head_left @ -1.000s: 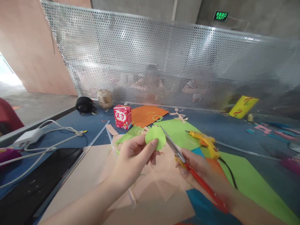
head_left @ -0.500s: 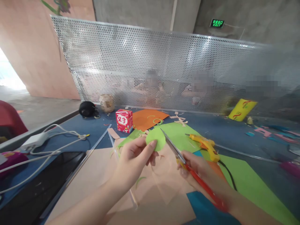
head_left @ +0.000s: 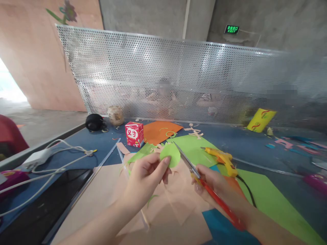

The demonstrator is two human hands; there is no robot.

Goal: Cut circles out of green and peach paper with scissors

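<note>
Above peach paper (head_left: 97,194), the left hand (head_left: 149,173) pinches a green disc (head_left: 171,153).

The view has tipped up. A flower decoration (head_left: 70,13) has appeared towards half-past ten; the exit sign (head_left: 232,29) sits lower, towards half-past one.

Craft workshop, seemingly: glue gun (head_left: 224,158)

Your disc (head_left: 171,153) looks like smooth, matt paper, your scissors (head_left: 203,183) have shiny metal blades (head_left: 188,161) and smooth plastic handles (head_left: 219,200), and the mesh (head_left: 143,68) is shiny metal too
</note>
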